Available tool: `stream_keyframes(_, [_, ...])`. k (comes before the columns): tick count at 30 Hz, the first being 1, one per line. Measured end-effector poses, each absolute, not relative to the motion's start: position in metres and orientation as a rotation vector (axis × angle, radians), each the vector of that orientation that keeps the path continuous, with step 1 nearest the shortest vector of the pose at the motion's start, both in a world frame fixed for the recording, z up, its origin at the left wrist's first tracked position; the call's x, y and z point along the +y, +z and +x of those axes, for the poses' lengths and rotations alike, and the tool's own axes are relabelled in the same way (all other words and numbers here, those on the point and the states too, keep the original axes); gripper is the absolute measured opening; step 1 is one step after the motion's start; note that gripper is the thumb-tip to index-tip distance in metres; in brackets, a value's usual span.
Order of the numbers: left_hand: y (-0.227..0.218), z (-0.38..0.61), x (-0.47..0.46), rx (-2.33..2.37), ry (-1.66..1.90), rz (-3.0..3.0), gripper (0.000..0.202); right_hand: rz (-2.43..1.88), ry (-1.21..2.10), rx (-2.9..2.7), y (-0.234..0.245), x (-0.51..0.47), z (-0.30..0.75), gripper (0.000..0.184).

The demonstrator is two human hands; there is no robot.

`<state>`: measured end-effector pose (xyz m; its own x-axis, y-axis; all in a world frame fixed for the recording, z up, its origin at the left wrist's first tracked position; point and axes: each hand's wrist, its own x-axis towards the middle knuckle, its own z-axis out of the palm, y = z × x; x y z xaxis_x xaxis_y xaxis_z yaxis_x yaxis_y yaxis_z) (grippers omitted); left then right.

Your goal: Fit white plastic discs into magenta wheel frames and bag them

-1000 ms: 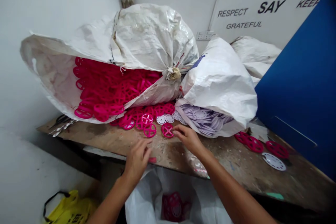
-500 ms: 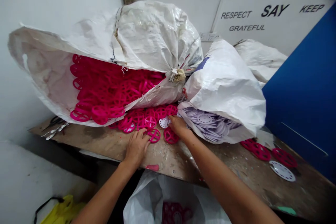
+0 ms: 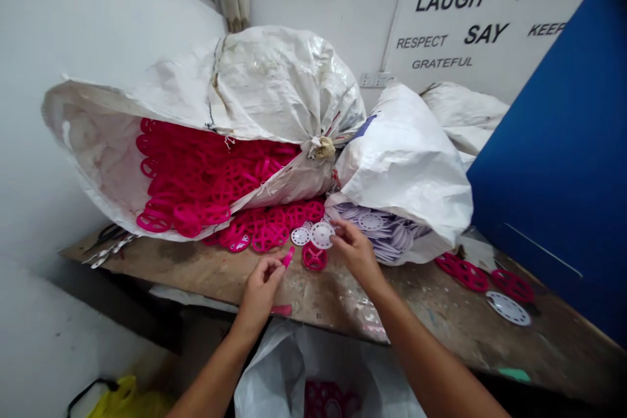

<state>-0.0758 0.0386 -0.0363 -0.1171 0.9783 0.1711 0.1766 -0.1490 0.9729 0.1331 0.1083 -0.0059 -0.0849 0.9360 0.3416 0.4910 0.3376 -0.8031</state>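
Between the thumb and fingers of my left hand [image 3: 264,281] is a pink spoked plastic ring [image 3: 289,257], seen nearly edge-on above the table. My right hand [image 3: 356,248] pinches a white slotted plastic disc [image 3: 322,235] by its right edge. Below that disc, another pink ring [image 3: 314,257] lies on the table, and a second white disc [image 3: 300,236] rests just to its left. Loose pink rings [image 3: 270,237] are piled behind my left hand, in front of a big white sack [image 3: 289,78] full of them. White discs [image 3: 386,222] fill the mouth of the sack at right [image 3: 406,157].
On the right of the wooden table [image 3: 416,313] lie larger pink wheels [image 3: 461,272] and a white disc [image 3: 508,309], beside a blue panel [image 3: 563,163]. Scissors [image 3: 108,234] sit at the left end. Below the front edge, an open white bag [image 3: 274,366] holds pink pieces.
My left hand has lifted a pink ring off the table and drawn it back. My right hand has picked up a white disc and raised it. The view has tilted up and shifted right.
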Motion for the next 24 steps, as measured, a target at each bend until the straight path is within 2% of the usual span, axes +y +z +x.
stream_keyframes(2, [-0.029,-0.061,0.018,1.139,1.326,0.922,0.021,-1.034,1.012,-1.463,-0.011,0.079,0.132,0.037])
stream_keyframes(4, [-0.024,-0.048,0.0,0.969,1.306,0.657,0.028,-0.941,1.168,-1.359,-0.016,0.051,0.13,0.035])
stream_keyframes(7, [-0.021,-0.032,-0.019,0.894,1.299,0.577,0.034,-0.994,1.079,-1.403,-0.02,0.018,0.127,0.031])
stream_keyframes(13, [-0.028,-0.025,-0.032,1.089,1.285,0.834,0.043,-1.104,0.834,-1.627,-0.024,-0.006,0.127,0.025])
stream_keyframes(21, [-0.036,-0.026,-0.035,1.157,1.242,1.153,0.038,-1.133,1.018,-1.647,-0.029,-0.013,0.13,0.023])
stream_keyframes(24, [-0.034,-0.022,-0.039,1.104,1.186,1.109,0.046,-1.148,1.104,-1.521,-0.03,-0.015,0.134,0.025])
